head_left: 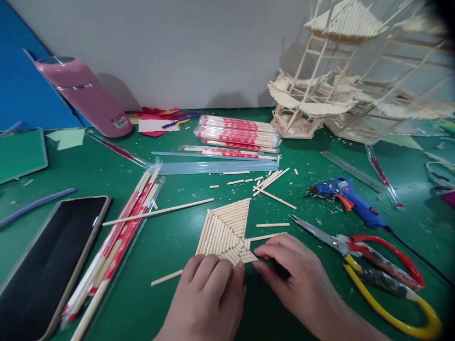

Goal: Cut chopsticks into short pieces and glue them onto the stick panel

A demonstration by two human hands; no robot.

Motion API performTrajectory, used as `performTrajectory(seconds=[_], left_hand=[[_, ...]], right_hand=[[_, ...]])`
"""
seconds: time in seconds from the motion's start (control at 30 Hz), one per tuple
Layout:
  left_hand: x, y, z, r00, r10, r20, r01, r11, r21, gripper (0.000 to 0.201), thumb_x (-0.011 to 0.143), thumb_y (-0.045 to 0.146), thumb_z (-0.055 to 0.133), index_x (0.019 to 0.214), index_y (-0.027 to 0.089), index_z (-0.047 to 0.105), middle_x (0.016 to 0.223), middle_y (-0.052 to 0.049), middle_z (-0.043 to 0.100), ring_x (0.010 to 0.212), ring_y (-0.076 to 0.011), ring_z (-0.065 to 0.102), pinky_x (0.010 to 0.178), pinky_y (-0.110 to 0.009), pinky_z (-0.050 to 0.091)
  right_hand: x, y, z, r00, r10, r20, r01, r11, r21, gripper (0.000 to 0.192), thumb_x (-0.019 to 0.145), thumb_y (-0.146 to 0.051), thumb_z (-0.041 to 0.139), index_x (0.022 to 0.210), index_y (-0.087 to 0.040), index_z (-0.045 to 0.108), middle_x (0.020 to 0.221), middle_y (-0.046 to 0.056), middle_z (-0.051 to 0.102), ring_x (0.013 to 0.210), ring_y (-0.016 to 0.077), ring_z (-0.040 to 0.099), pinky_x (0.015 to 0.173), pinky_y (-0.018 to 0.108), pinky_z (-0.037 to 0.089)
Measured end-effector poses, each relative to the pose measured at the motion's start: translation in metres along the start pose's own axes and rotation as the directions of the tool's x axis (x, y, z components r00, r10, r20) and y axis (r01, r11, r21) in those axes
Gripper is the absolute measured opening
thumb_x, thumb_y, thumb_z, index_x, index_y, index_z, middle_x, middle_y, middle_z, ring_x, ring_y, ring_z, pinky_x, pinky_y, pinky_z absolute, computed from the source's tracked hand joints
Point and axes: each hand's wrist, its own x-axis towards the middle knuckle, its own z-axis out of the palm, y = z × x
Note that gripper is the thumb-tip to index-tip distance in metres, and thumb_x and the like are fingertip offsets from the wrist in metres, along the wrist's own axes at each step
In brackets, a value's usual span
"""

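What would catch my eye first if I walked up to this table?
Probably the tall stick-built tower model at the back right, against the wall. Next, at the front, the left hand and right hand touching the near edge of a flat fan-shaped panel of sticks on the green table. The bright blue glue gun lies to their right.

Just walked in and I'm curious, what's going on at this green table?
A person's left hand and right hand press on the near edge of a flat fan-shaped panel of pale wooden sticks. A blue glue gun, red-and-yellow-handled shears and loose cut sticks lie around it.
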Motion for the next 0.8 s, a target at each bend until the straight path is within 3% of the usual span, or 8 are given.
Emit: performTrajectory(seconds=[0.3, 0.4, 0.57, 0.8], left_hand=[[-0.002, 0.002, 0.0, 0.999, -0.027, -0.017, 0.026, 0.998, -0.061, 0.027, 0.084, 0.012, 0.036, 0.068, 0.018, 0.058, 0.061, -0.001, 0.052, 0.059, -0.0157, 0.045, 0.056, -0.03, 0.035], [-0.003, 0.0, -0.004, 0.999, -0.03, 0.041, 0.034, 0.993, -0.111, 0.023, 0.083, 0.013, 0.037, 0.075, 0.018, 0.058, 0.064, -0.002, 0.053, 0.061, -0.0162, 0.046, 0.057, -0.031, 0.036], [0.002, -0.003, -0.011, 0.997, 0.028, 0.075, -0.019, 0.994, -0.109, 0.024, 0.082, 0.014, 0.042, 0.102, 0.013, 0.054, 0.077, -0.006, 0.057, 0.068, -0.0185, 0.049, 0.06, -0.033, 0.04], [0.012, 0.002, -0.024, 0.983, 0.037, 0.178, -0.021, 0.995, -0.093, 0.017, 0.081, 0.013, 0.046, 0.091, 0.015, 0.059, 0.072, -0.005, 0.055, 0.067, -0.0176, 0.05, 0.061, -0.032, 0.041]], right_hand=[[0.002, -0.001, -0.003, 0.997, -0.012, 0.075, 0.009, 0.999, 0.033, 0.014, 0.085, -0.022, 0.047, 0.087, -0.024, 0.061, 0.08, 0.002, 0.058, 0.074, 0.0146, 0.053, 0.063, 0.028, 0.042], [0.004, -0.002, -0.007, 0.994, -0.014, 0.109, 0.007, 0.998, 0.059, 0.015, 0.086, -0.021, 0.045, 0.083, -0.022, 0.06, 0.078, 0.002, 0.057, 0.073, 0.0144, 0.052, 0.064, 0.028, 0.041], [0.003, -0.004, -0.013, 0.991, -0.027, 0.131, 0.011, 0.993, 0.12, 0.013, 0.087, -0.019, 0.044, 0.083, -0.021, 0.056, 0.08, 0.002, 0.055, 0.076, 0.0145, 0.051, 0.066, 0.028, 0.041], [-0.006, -0.008, -0.019, 0.998, -0.014, 0.067, 0.0, 0.979, 0.202, 0.011, 0.085, -0.017, 0.045, 0.083, -0.019, 0.055, 0.078, 0.002, 0.053, 0.075, 0.0138, 0.051, 0.065, 0.027, 0.043]])
